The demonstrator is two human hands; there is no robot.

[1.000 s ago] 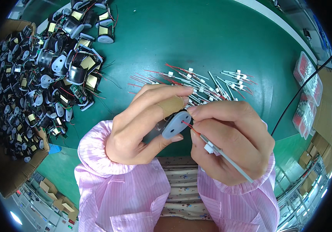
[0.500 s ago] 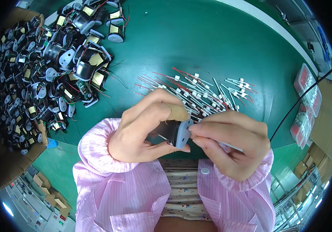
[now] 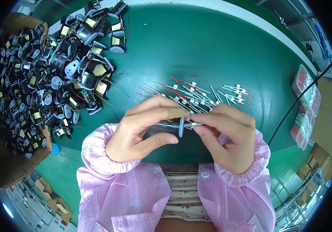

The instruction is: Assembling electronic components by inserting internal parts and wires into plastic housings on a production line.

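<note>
My left hand (image 3: pixel 143 129) is closed around a black cylindrical motor-like part (image 3: pixel 164 127), which lies sideways with its grey-blue end cap (image 3: pixel 181 127) to the right. A tan bandage wraps the index finger. Facing the cap, my right hand (image 3: pixel 229 135) pinches a thin pale rod (image 3: pixel 192 125) between thumb and forefinger. The rod's left end meets the cap; whether it sits in a hole there is hidden. Just beyond my fingers lies a loose heap of thin white rods (image 3: pixel 193 96) with small white blocks and red wires.
A heap of similar black parts (image 3: pixel 90 79) covers the table's left side, beside a cardboard box (image 3: pixel 30 160) full of more. Clear plastic boxes (image 3: pixel 303 125) of red and white pieces stand at the right. A black cable (image 3: pixel 291 110) hangs across the right side.
The end cap has turned from showing its holed face to nearly edge-on. My right hand has shifted slightly up, and the rod that crossed its palm now shows between fingertips and cap.
</note>
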